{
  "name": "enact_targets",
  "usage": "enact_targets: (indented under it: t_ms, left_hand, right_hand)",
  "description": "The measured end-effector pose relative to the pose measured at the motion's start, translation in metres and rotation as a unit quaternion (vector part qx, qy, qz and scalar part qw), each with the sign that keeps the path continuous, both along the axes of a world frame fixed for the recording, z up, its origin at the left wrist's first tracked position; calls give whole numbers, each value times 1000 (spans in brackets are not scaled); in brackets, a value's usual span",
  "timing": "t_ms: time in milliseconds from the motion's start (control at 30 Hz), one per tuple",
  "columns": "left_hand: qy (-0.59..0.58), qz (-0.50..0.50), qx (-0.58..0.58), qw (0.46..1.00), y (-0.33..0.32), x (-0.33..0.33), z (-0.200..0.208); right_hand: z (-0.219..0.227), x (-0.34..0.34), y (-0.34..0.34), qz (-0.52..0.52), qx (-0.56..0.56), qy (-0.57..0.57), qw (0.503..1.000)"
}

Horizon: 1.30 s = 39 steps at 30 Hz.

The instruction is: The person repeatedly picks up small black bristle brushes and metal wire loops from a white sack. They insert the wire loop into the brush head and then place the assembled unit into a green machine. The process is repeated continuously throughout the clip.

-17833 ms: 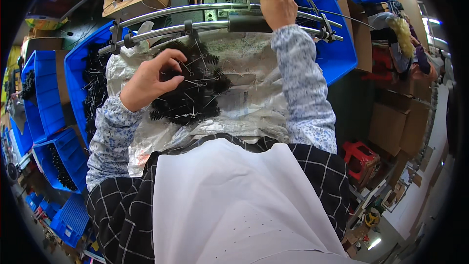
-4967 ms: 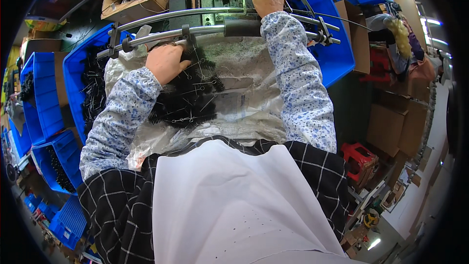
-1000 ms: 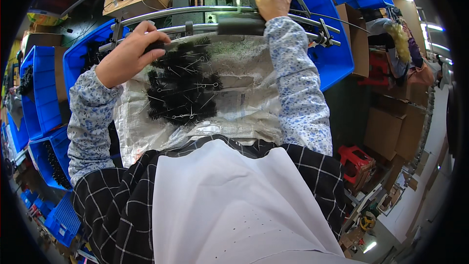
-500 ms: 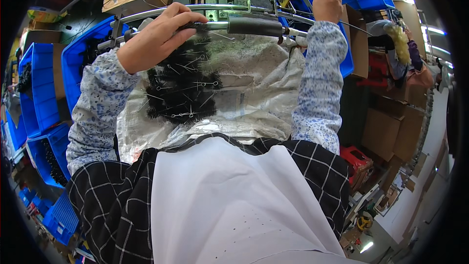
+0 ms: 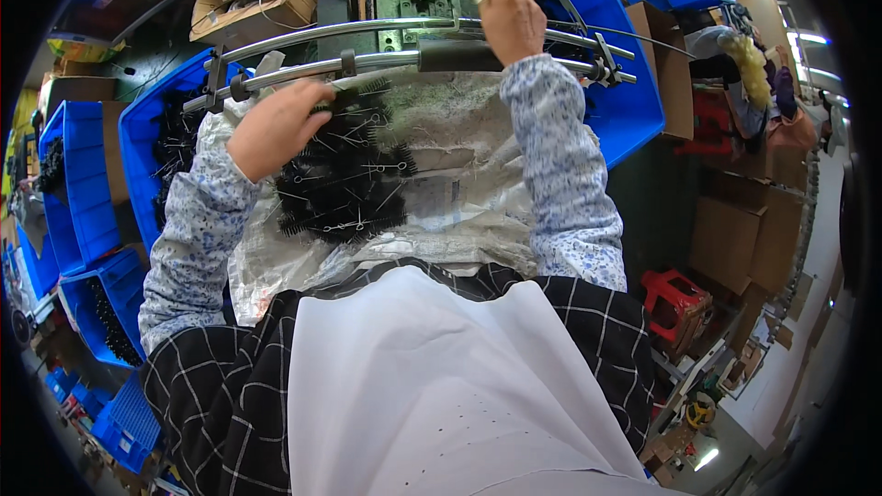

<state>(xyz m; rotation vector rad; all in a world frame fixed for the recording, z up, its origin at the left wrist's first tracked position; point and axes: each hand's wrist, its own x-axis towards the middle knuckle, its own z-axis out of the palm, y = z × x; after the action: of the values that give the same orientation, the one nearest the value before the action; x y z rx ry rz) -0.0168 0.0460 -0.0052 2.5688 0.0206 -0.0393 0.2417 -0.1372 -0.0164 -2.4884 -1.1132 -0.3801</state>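
Note:
Small black wire brushes with looped metal stems [image 5: 344, 174] lie in a pile on a whitish woven sack [image 5: 450, 147] spread in front of me. At the pile's upper left, my left hand [image 5: 280, 129] has its fingers together on the end of one black brush [image 5: 366, 90]. My right hand [image 5: 513, 23] reaches over the metal rails to the machine [image 5: 418, 14]. Its thumb and fingers are pinched by the machine's middle, with a pale cover on one fingertip. Something thin and dark shows at those fingertips, too small to make out.
Curved metal rails [image 5: 322, 35] cross between me and the machine. A blue bin of black brushes [image 5: 138, 119] stands left, another blue bin [image 5: 634, 124] right. A cardboard box [image 5: 253, 14] sits at the back left. A red stool [image 5: 675, 303] and another person [image 5: 790, 119] are to the right.
My right hand has moved left from above the right bin to the machine. My left hand has come down off the rail to the top of the brush pile.

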Motion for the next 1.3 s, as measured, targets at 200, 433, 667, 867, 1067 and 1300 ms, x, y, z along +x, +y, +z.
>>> enact_targets:
  t_ms: [200, 433, 667, 867, 1067, 1300]
  left_hand:
    - [166, 24, 91, 982, -3, -16, -23]
    - [59, -11, 112, 992, 1, -12, -21]
    - [48, 24, 30, 998, -1, -13, -5]
    - [-20, 64, -129, 989, -6, -4, 13]
    - [-73, 130, -160, 976, 5, -3, 37]
    - [-51, 118, -179, 975, 0, 5, 42]
  right_hand:
    - [-27, 32, 11, 12, -28, -84, 996]
    - [-23, 34, 13, -9, -25, -71, 997]
    - [-32, 38, 18, 10, -4, -47, 999]
    - [-33, 54, 20, 25, -63, -66, 996]
    - [-46, 47, 1, -43, -36, -71, 996]
    - [-36, 15, 34, -33, -35, -34, 998]
